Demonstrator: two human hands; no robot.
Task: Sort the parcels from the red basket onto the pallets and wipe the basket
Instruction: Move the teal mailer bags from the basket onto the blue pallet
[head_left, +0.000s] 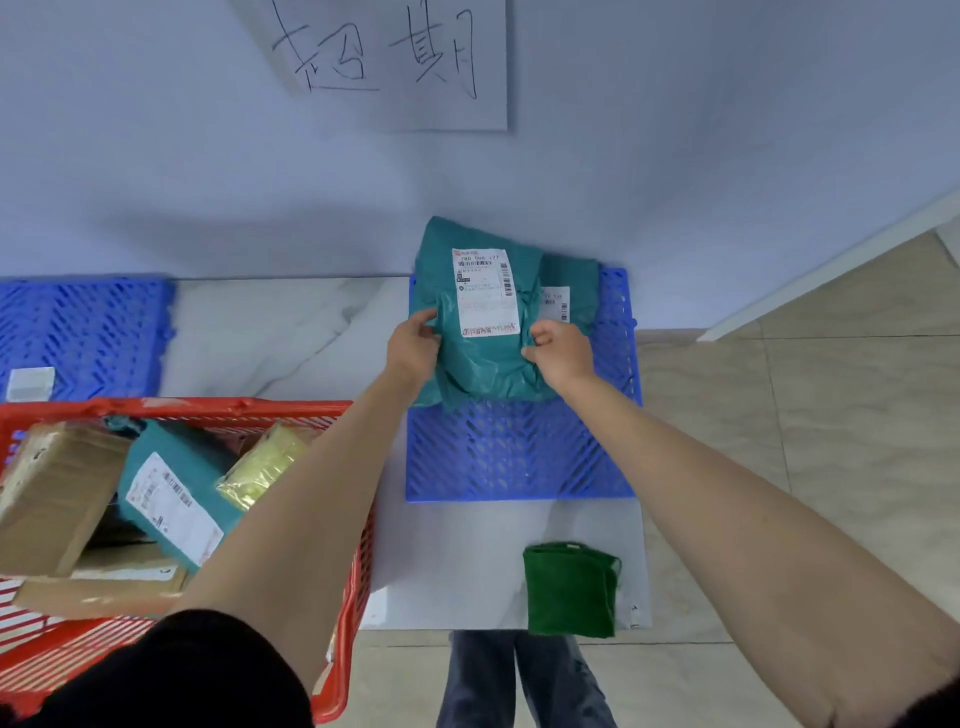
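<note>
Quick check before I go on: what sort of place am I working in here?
Most likely a small parcel sorting or pickup point. Both hands hold a teal mailer bag with a shipping label over a blue plastic pallet, a red basket holds more parcels, and a handwritten paper sign marks the wall above.

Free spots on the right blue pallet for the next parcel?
The near half of the right blue pallet is bare, bordered by the teal parcel both hands grip and by the pale mat where the green cloth lies. The far half is crowded: a second teal parcel lies behind. The left blue pallet shows bare grid beyond the red basket.
</note>
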